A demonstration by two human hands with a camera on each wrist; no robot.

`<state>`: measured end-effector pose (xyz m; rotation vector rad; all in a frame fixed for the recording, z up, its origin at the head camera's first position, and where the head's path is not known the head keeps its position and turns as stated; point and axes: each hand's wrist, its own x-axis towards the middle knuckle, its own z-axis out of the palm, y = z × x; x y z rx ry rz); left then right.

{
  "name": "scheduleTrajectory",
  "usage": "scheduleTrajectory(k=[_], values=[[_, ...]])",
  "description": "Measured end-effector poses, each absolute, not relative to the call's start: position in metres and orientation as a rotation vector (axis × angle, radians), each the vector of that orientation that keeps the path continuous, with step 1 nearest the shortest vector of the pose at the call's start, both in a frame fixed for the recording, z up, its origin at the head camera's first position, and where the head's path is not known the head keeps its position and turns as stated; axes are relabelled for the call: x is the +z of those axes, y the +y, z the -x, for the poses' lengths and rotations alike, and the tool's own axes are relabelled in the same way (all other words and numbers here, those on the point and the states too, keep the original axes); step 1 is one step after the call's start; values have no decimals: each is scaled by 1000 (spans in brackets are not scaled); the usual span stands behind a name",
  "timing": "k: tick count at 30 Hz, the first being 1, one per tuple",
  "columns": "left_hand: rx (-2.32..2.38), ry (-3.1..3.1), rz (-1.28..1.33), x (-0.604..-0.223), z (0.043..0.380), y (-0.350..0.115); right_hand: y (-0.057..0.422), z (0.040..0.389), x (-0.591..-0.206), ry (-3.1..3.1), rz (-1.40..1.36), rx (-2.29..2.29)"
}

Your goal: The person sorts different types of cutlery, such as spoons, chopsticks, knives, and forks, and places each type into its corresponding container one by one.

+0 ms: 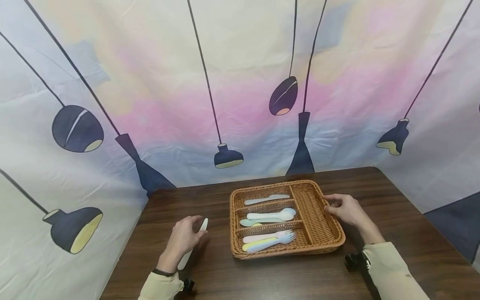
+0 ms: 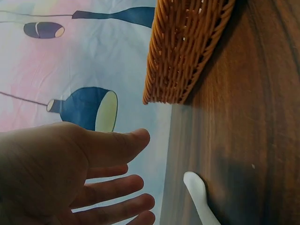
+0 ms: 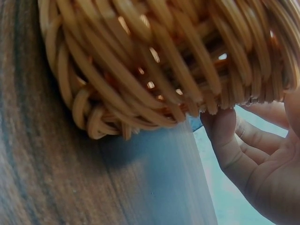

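A brown wicker cutlery basket sits on the table, divided into compartments. My right hand holds its right rim; in the right wrist view the thumb meets the woven edge. To the left of the basket, a slim white piece of cutlery lies on the wood, its middle hidden by my left hand. That hand hovers over it with fingers spread and nothing held. The left wrist view shows a rounded end of the white piece apart from the fingers.
Inside the basket, a pale knife lies in the back compartment, several spoons in the middle and several forks in front. The large right compartment shows bare weave. A lamp-patterned cloth hangs behind the dark wooden table.
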<state>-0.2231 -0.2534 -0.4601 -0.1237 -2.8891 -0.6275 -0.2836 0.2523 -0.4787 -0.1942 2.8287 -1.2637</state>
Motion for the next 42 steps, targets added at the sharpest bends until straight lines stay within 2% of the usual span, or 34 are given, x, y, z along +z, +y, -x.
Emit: scheduleTrajectory(k=[14, 42], values=[[-618, -2953, -13, -473, 213, -263, 254, 283, -481, 2836, 195, -1245], [-544, -3026, -8, -491, 208, -271, 253, 284, -481, 2858, 201, -1228]])
